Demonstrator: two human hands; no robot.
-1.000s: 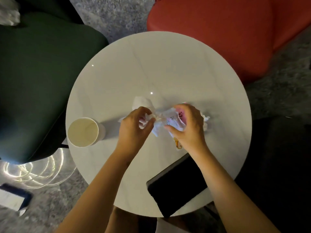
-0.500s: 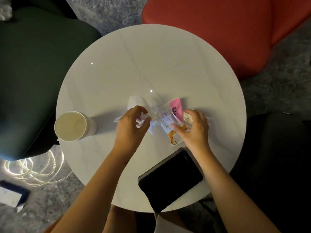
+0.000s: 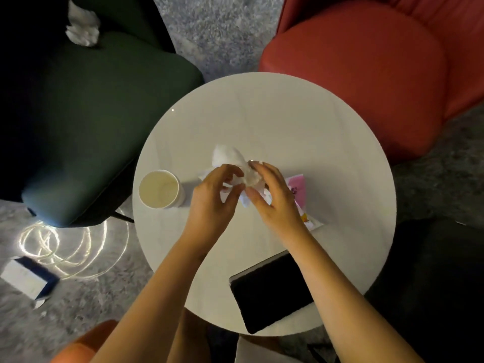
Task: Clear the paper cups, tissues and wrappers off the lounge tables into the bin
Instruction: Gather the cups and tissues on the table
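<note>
Litter on the round white table (image 3: 288, 119) counts out as one paper cup (image 3: 159, 189), one crumpled tissue (image 3: 227, 155) and one printed wrapper (image 3: 298, 183); a second tissue (image 3: 82, 27) lies on the green chair (image 3: 104, 113) at upper left. One black tablet (image 3: 269, 292) sits at the table's lower edge.

Both hands meet at the frame's centre. The left hand (image 3: 212, 197) pinches the crumpled tissue between thumb and curled fingers. The right hand (image 3: 272, 197), which half a second ago lay on the wrapper, now curls over the same tissue, leaving the wrapper flat on the table, partly under that wrist. The cup stands left of the hands as before.

The tissue is soft and wrinkled, the wrapper glossy with a pink panel, the tabletop smooth, and the cup's rim round. The red chair (image 3: 353, 74) is padded.
</note>
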